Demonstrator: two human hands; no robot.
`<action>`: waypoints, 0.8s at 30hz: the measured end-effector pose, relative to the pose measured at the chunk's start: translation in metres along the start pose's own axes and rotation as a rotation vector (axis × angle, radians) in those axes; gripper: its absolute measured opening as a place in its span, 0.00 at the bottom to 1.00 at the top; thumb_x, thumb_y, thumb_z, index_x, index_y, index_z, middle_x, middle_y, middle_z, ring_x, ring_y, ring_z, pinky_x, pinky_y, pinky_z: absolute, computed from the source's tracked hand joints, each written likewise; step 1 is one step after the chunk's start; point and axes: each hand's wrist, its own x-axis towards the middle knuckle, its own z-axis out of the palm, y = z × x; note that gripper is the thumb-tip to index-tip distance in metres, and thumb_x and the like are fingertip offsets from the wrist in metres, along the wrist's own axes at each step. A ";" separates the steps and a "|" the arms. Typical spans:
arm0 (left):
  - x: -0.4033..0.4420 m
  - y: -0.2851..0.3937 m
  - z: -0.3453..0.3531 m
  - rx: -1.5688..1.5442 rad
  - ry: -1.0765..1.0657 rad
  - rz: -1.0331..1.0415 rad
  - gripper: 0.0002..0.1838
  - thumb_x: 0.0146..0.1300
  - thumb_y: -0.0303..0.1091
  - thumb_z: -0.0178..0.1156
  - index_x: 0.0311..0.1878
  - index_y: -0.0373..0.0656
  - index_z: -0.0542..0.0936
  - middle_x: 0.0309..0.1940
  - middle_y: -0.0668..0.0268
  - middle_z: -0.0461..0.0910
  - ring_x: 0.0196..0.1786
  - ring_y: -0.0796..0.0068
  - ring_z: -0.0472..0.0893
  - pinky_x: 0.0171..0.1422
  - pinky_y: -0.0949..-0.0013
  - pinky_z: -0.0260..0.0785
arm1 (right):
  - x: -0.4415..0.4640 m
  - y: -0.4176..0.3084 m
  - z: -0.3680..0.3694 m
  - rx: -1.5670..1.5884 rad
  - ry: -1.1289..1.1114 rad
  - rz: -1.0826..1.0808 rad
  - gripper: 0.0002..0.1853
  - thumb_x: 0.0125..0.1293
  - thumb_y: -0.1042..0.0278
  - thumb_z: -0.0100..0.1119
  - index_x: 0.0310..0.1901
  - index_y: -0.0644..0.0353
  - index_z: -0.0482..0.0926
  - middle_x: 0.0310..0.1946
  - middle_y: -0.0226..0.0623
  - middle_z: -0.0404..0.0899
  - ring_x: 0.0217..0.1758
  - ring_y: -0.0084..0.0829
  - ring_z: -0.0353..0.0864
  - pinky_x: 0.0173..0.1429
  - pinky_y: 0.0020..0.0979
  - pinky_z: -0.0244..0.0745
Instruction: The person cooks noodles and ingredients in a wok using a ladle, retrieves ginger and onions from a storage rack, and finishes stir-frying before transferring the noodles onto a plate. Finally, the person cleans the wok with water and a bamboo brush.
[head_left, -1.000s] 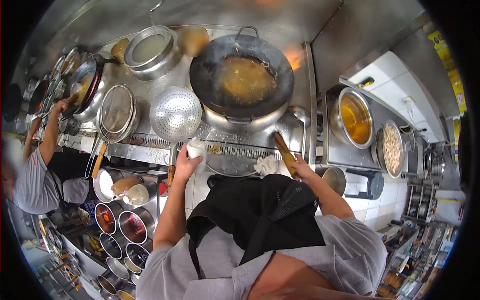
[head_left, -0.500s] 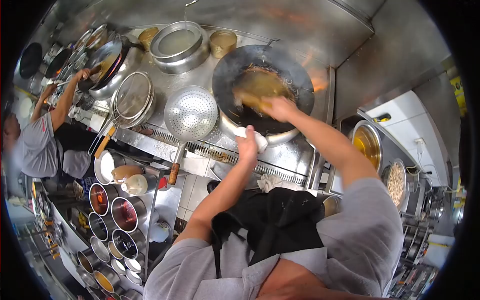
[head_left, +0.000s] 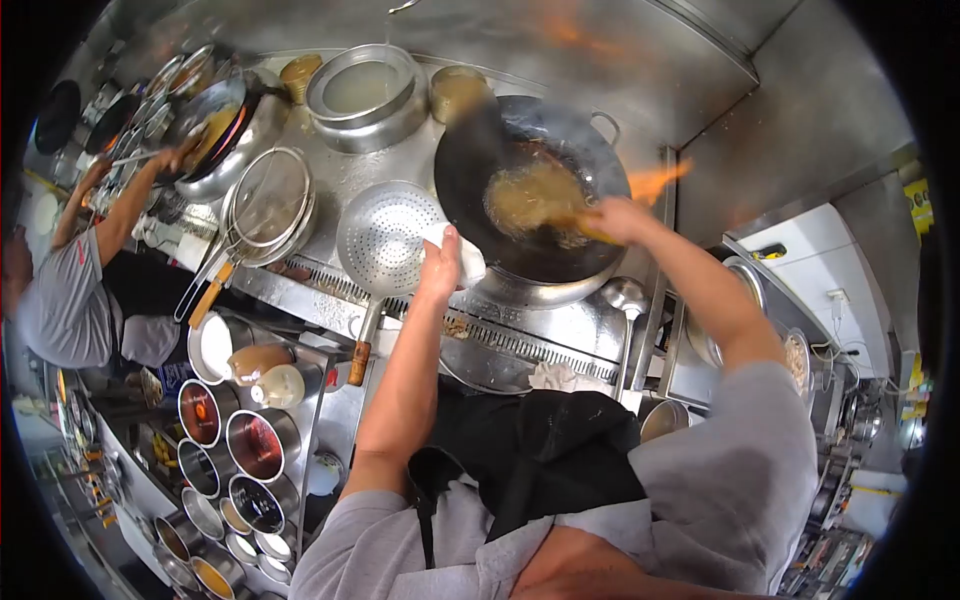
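A black wok (head_left: 470,165) holds brownish liquid (head_left: 530,198), with flame at its right side. My right hand (head_left: 622,220) is closed round a wooden-looking brush (head_left: 590,222), whose far end is in the wok over the liquid. Near the wok's lower left rim, my left hand (head_left: 441,265) grips a folded white cloth (head_left: 468,262). Just behind that hand lies a perforated ladle (head_left: 385,240), its wooden handle (head_left: 359,364) pointing down.
Mesh strainers (head_left: 268,200) and a lidless steel pot (head_left: 365,85) stand to the left. A metal ladle (head_left: 625,294) lies right of the wok. Sauce pots (head_left: 262,440) fill the lower left. A co-worker (head_left: 70,315) works at another wok at far left.
My right hand has moved up over the wok with the brush and swept rightward inside it. My left hand has risen with the cloth, lately shifting left. The view has shifted too.
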 end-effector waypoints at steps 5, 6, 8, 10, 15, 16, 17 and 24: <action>0.017 -0.028 0.035 0.427 0.272 0.419 0.38 0.56 0.40 0.68 0.62 0.30 0.60 0.49 0.36 0.77 0.53 0.39 0.79 0.59 0.50 0.70 | 0.126 -0.080 0.064 0.466 0.508 0.246 0.24 0.71 0.48 0.53 0.65 0.46 0.76 0.54 0.50 0.82 0.57 0.52 0.81 0.62 0.48 0.75; 0.012 -0.028 0.035 0.468 0.295 0.407 0.36 0.55 0.36 0.66 0.60 0.29 0.60 0.47 0.35 0.78 0.51 0.35 0.80 0.58 0.48 0.71 | 0.087 -0.104 0.066 0.487 0.508 0.170 0.25 0.71 0.49 0.52 0.66 0.46 0.74 0.54 0.51 0.81 0.57 0.53 0.81 0.62 0.48 0.74; 0.008 -0.016 0.034 0.516 0.303 0.355 0.33 0.53 0.32 0.63 0.58 0.27 0.59 0.43 0.32 0.79 0.48 0.31 0.79 0.58 0.45 0.69 | 0.047 -0.103 0.093 0.466 0.423 0.026 0.28 0.70 0.49 0.52 0.69 0.48 0.71 0.55 0.54 0.80 0.58 0.56 0.79 0.64 0.48 0.73; 0.009 -0.013 0.028 0.543 0.280 0.404 0.33 0.53 0.34 0.64 0.57 0.27 0.60 0.43 0.31 0.79 0.48 0.31 0.79 0.58 0.45 0.70 | -0.014 -0.084 0.086 0.340 0.239 -0.068 0.28 0.70 0.45 0.50 0.68 0.47 0.73 0.54 0.47 0.82 0.57 0.52 0.81 0.62 0.48 0.74; 0.007 -0.002 0.025 0.639 0.221 0.404 0.34 0.53 0.35 0.64 0.56 0.26 0.60 0.42 0.31 0.79 0.47 0.31 0.79 0.57 0.45 0.70 | 0.064 -0.047 0.011 0.232 0.076 0.079 0.27 0.69 0.44 0.52 0.65 0.48 0.76 0.50 0.51 0.83 0.55 0.48 0.84 0.57 0.47 0.78; 0.010 -0.003 0.023 0.664 0.213 0.410 0.34 0.54 0.36 0.64 0.56 0.26 0.59 0.42 0.30 0.78 0.47 0.31 0.79 0.57 0.45 0.70 | 0.093 -0.058 0.000 0.381 0.054 0.204 0.27 0.70 0.46 0.52 0.67 0.47 0.74 0.48 0.55 0.83 0.53 0.48 0.84 0.57 0.46 0.79; 0.010 -0.005 0.022 0.688 0.205 0.410 0.34 0.54 0.36 0.64 0.56 0.26 0.59 0.42 0.30 0.78 0.47 0.31 0.80 0.57 0.45 0.70 | 0.099 -0.073 0.008 0.379 0.049 0.200 0.27 0.70 0.46 0.52 0.67 0.47 0.74 0.48 0.55 0.83 0.53 0.48 0.84 0.57 0.46 0.79; 0.010 0.005 0.018 0.697 0.196 0.360 0.34 0.54 0.37 0.64 0.56 0.26 0.59 0.43 0.29 0.78 0.49 0.31 0.80 0.59 0.45 0.70 | -0.011 -0.059 0.076 0.187 0.178 -0.031 0.30 0.67 0.44 0.53 0.67 0.48 0.75 0.57 0.46 0.81 0.63 0.48 0.78 0.66 0.44 0.73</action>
